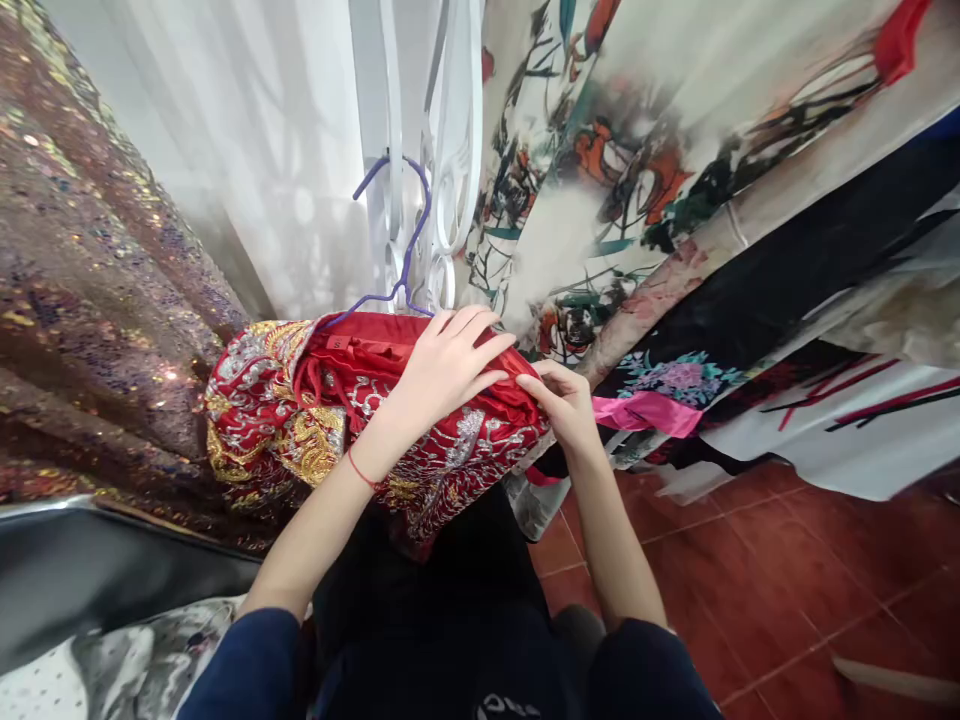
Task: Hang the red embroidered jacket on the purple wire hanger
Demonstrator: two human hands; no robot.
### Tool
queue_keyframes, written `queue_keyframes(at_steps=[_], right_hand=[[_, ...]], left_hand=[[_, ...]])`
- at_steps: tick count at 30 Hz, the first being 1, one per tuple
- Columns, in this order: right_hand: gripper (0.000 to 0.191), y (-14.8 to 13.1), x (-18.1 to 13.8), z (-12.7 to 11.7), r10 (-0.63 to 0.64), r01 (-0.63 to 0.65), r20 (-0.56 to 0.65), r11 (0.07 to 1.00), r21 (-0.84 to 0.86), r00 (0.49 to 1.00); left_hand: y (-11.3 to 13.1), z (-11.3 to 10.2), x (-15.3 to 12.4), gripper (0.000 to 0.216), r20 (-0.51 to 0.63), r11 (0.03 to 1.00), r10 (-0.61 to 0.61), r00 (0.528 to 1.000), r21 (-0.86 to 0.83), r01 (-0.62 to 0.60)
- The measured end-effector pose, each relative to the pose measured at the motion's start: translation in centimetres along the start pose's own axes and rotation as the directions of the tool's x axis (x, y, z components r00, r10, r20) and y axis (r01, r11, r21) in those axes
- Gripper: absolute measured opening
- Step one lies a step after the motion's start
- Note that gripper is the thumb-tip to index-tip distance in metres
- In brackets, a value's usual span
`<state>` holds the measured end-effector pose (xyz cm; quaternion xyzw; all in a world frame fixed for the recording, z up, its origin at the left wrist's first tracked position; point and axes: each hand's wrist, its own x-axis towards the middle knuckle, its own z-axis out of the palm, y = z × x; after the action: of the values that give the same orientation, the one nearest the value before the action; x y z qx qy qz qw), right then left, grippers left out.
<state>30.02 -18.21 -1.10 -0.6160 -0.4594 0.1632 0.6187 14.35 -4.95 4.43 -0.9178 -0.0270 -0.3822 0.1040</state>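
A red garment with gold and silver embroidery is in front of me, its red lining showing along the open top edge. A purple hanger rises from it, its hook beside a white scrolled metal frame; I cannot tell whether it hangs from it. My left hand rests on the garment's upper edge, its fingers stretched out. At the garment's right end, my right hand pinches the red edge between thumb and fingers. A red cord is around my left wrist.
The white scrolled metal frame stands behind the hanger. Sequinned fabric hangs at left, above a black surface. Printed cream fabric and several other garments hang at right. Red tiles cover the floor.
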Motion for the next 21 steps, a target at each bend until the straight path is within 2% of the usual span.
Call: queue_keyframes(at_steps=[2, 4, 7, 9, 11, 15, 18, 21], right_hand=[[0.024, -0.9, -0.1, -0.3, -0.046, 0.047, 0.020, 0.998, -0.043, 0.999], [0.024, -1.3, 0.0, -0.4, -0.089, 0.088, -0.013, 0.993, -0.075, 0.996], [0.023, -0.8, 0.4, -0.6, -0.082, 0.082, 0.027, 0.996, -0.034, 0.996], [0.023, 0.4, 0.6, -0.9, -0.033, 0.033, 0.105, 0.999, -0.003, 0.994], [0.025, 2.1, 0.6, -1.5, 0.016, -0.013, 0.129, 1.000, -0.024, 0.991], [0.031, 4.8, -0.6, -3.7, 0.084, -0.069, 0.126, 0.990, -0.119, 0.988], [0.033, 4.5, -2.6, -5.5, 0.046, -0.052, -0.037, 0.982, -0.182, 0.998], [0.029, 2.7, -4.6, -6.2, -0.094, 0.025, -0.235, 0.959, -0.281, 0.967]], left_hand=[[0.0, -0.2, 0.7, 0.017, 0.013, 0.999, 0.032, 0.999, -0.015, -0.032], [0.1, -0.9, 1.4, 0.027, 0.006, 0.999, 0.024, 1.000, -0.038, -0.024], [0.3, -2.5, 2.3, 0.031, -0.070, 0.994, -0.092, 0.993, -0.068, 0.087], [0.2, -3.4, 2.7, 0.028, -0.116, 0.981, -0.184, 0.976, -0.087, 0.175], [0.1, -3.9, 2.8, 0.026, -0.131, 0.972, -0.225, 0.966, -0.093, 0.214], [-0.1, -3.4, 2.6, 0.020, -0.075, 0.990, -0.124, 0.989, -0.082, 0.118], [0.2, -2.6, 2.5, 0.016, -0.034, 0.994, -0.077, 0.996, -0.077, 0.074], [0.8, -1.8, 1.9, 0.014, -0.166, 0.982, -0.186, 0.968, -0.070, 0.177]])
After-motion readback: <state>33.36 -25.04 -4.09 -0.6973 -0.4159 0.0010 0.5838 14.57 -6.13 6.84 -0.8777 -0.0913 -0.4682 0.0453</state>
